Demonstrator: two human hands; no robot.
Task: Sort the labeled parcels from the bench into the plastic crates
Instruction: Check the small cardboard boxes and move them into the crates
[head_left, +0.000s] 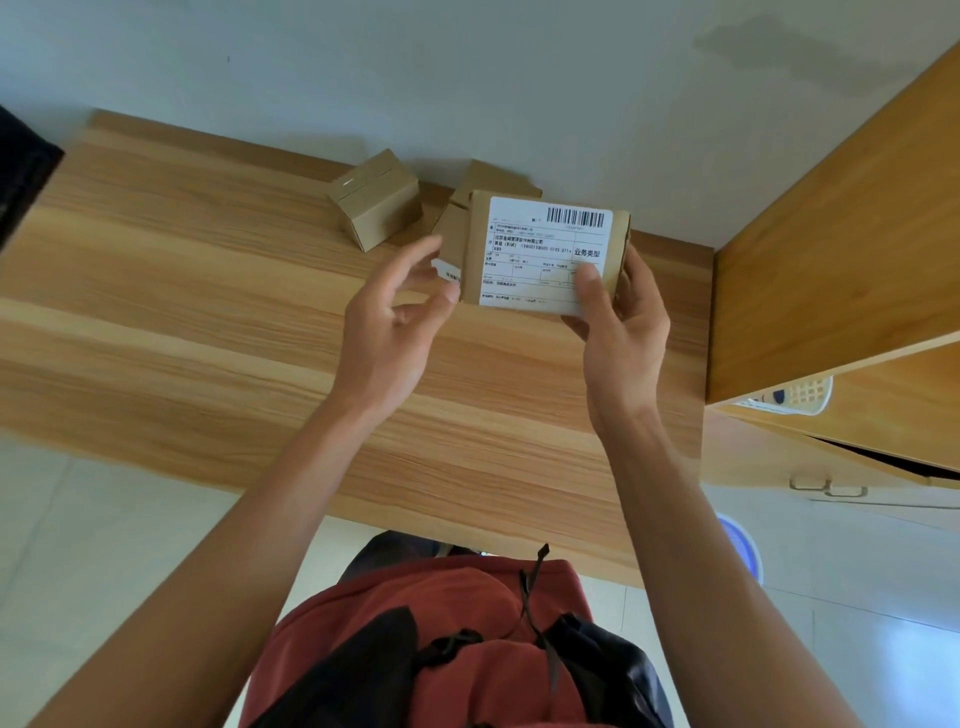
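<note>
**A:** What are the fingers doing here?

**B:** The right hand (621, 332) is gripping a small cardboard parcel (545, 254), thumb pressing flat on its white barcode label (545, 260), the other fingers wrapping behind. The left hand (389, 322) is hovering at the parcel's left edge, fingers loosely spread, maybe just touching it.

**A:** And the parcel is sitting where?

**B:** Held up above the woodgrain table (208, 312). Two more plain brown boxes (376, 200) are lying behind it against the wall. A white lattice plastic crate (802, 395) is peeking out at right.
</note>
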